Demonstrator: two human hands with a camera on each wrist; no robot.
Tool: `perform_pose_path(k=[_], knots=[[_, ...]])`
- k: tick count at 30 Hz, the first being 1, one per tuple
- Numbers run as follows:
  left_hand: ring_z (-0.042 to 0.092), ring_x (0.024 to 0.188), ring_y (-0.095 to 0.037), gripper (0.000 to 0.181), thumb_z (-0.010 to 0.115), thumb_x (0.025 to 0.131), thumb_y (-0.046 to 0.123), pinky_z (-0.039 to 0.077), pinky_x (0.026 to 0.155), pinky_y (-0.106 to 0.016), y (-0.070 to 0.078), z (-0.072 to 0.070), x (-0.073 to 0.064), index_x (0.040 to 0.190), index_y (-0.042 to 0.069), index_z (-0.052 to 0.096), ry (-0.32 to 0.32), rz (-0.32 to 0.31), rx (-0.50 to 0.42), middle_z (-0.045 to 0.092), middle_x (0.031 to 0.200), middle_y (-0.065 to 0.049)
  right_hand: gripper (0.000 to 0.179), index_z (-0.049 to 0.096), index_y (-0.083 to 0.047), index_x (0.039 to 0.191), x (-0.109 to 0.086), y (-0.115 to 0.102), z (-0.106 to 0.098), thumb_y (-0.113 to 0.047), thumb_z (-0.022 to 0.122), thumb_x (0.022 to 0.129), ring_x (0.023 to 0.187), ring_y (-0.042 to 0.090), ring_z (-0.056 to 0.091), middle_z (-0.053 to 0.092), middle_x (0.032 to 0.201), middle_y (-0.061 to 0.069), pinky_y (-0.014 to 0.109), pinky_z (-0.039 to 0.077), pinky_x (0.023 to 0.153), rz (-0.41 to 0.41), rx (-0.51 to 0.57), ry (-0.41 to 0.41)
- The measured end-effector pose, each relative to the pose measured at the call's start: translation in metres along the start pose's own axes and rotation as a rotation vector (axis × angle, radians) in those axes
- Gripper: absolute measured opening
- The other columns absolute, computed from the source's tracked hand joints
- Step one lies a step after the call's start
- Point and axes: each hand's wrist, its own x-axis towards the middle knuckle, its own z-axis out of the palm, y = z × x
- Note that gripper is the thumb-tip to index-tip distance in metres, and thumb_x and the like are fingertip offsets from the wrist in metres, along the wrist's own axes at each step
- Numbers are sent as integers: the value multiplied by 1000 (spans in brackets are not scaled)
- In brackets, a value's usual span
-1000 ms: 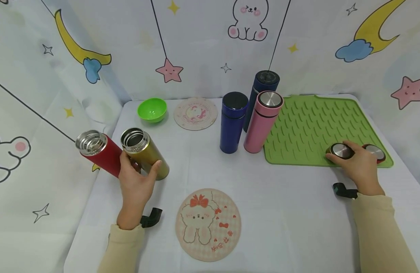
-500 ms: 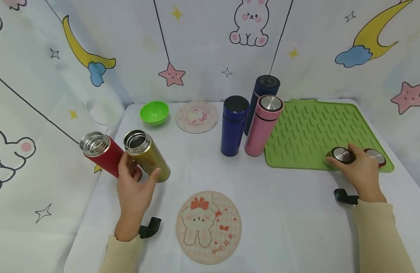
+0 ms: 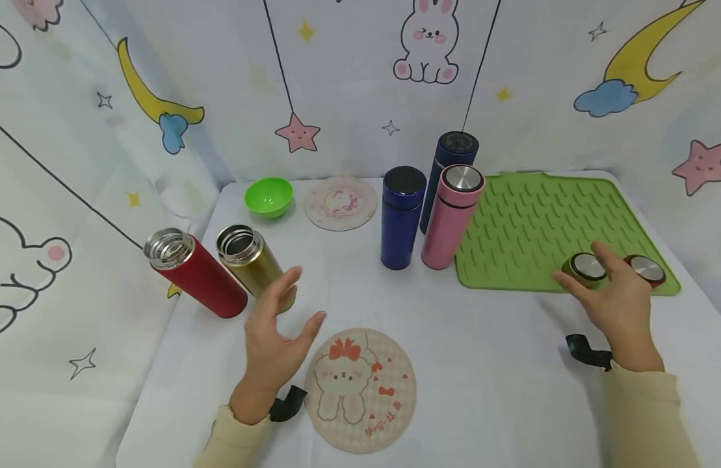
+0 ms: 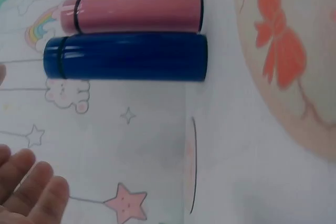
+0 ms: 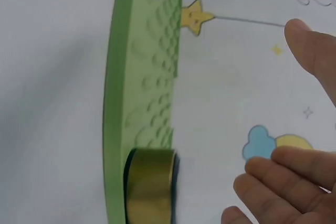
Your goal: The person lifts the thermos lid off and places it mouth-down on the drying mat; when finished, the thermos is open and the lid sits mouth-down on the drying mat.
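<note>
My left hand (image 3: 272, 354) is open in the air, fingers spread, in front of the lidless gold thermos (image 3: 251, 266). Its fingertips overlap that thermos in the head view. Left of it stands a red thermos (image 3: 210, 283), also without its lid, its steel mouth showing. On the green mat (image 3: 530, 221) sit a gold lid (image 3: 584, 273) and a red lid (image 3: 647, 270), steel tops up. My right hand (image 3: 620, 309) hovers over them with fingers and thumb apart. In the right wrist view a gap separates those fingers (image 5: 283, 187) from the gold lid (image 5: 151, 187).
A blue thermos (image 3: 402, 224), a pink one (image 3: 450, 221) and a dark navy one (image 3: 457, 144) stand closed beside the mat. Toward the back left are a green bowl (image 3: 269, 198) and a round coaster (image 3: 340, 203). A rabbit-printed round mat (image 3: 360, 390) lies in front.
My left hand has come away from between the red and gold thermoses, moving right and toward me. My right hand has let go of the gold lid and lifted slightly.
</note>
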Motion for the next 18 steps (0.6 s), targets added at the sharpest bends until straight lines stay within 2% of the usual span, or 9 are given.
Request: perform_pose_path(k=[3, 6, 8, 10, 11, 12, 13, 15, 18], knots=[[54, 144, -24, 80, 86, 85, 17, 48, 116, -34, -3, 18, 6, 154, 8, 47, -169, -114, 47, 54, 157, -7, 88, 36, -13, 162, -7, -11, 2, -39, 80, 91, 143, 53, 44, 43, 160, 25, 73, 39, 107, -19, 42, 0], [46, 151, -23, 87, 84, 88, 26, 45, 120, -42, -9, 34, 18, 160, 12, 38, -279, -228, 61, 45, 164, -4, 87, 39, -17, 161, -13, -19, 4, -36, 83, 89, 140, 52, 49, 47, 159, 21, 62, 43, 112, -47, 70, 14], [40, 155, -23, 91, 83, 90, 30, 41, 123, -46, -14, 44, 30, 163, 13, 31, -347, -292, 33, 39, 168, -5, 87, 40, -18, 161, -18, -25, 7, -33, 85, 88, 136, 52, 52, 49, 159, 19, 37, 46, 118, -82, 91, 19], [34, 158, -24, 96, 82, 91, 33, 37, 126, -49, -19, 55, 42, 166, 15, 25, -417, -345, 0, 33, 171, -6, 87, 43, -17, 159, -23, -31, 12, -29, 88, 85, 133, 52, 55, 51, 158, 18, 11, 41, 111, -133, 113, 26], [31, 159, -24, 98, 82, 91, 33, 35, 127, -50, -21, 60, 48, 166, 15, 22, -450, -366, -16, 29, 172, -6, 87, 45, -16, 158, -25, -35, 15, -26, 89, 84, 132, 53, 56, 52, 157, 17, 1, 36, 106, -159, 131, 29], [29, 160, -24, 100, 81, 91, 35, 33, 128, -50, -23, 66, 54, 167, 16, 19, -483, -388, -19, 27, 173, -5, 87, 46, -14, 157, -28, -38, 18, -24, 90, 83, 130, 54, 56, 52, 157, 18, -1, 34, 105, -186, 150, 29], [26, 161, -24, 102, 81, 91, 37, 32, 128, -51, -25, 72, 60, 167, 17, 17, -512, -404, -22, 24, 174, -4, 87, 47, -14, 157, -30, -42, 21, -22, 91, 81, 129, 53, 57, 54, 156, 17, -8, 27, 98, -204, 165, 32], [25, 161, -25, 105, 81, 90, 41, 31, 129, -52, -27, 83, 69, 167, 17, 15, -550, -424, -10, 22, 175, -3, 88, 49, -13, 155, -33, -48, 26, -20, 92, 79, 129, 53, 58, 55, 155, 17, -8, 28, 99, -231, 195, 34], [26, 161, -25, 107, 80, 89, 48, 32, 128, -52, -29, 100, 82, 168, 17, 14, -572, -452, 26, 22, 175, -2, 87, 50, -16, 155, -38, -57, 31, -20, 92, 79, 129, 51, 58, 56, 155, 14, -8, 29, 100, -238, 221, 26]])
